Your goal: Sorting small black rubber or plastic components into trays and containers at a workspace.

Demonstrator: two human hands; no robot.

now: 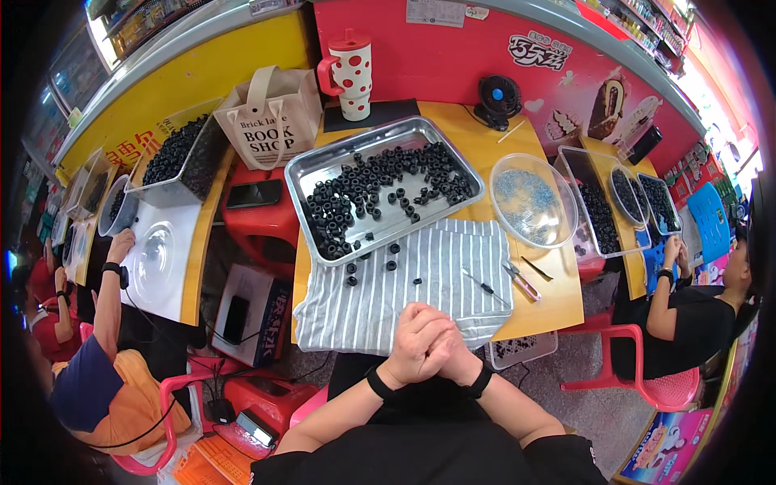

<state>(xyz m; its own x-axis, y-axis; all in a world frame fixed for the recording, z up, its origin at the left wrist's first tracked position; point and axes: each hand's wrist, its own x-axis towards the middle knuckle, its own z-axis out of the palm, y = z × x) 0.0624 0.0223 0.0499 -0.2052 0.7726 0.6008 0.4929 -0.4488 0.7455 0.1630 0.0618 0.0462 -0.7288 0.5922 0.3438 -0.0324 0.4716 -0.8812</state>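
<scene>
Clasped together in front of the metal tray [388, 229], the left hand [411, 349] and right hand [461, 361] are, I judge, resting between steps, with striped cloth [380, 311] along the tray's near side and black rings [333, 218] inside it, a few just outside, so any next pick calls for unclasping.

1. In the tray [323, 165]: many beads [330, 212].
2. Before it: the cloth [380, 311], partly under its near edge, with a few loose beads and a hand tool [487, 287] on top.
3. Right of it: the bowl [573, 217]; the snips [527, 286] lie nearer.
4. Behind it: the tumbler [354, 81]; rightward, the fan [498, 102].
5. Left of it: the phone [255, 193], apparently on a stool [252, 228].
</scene>
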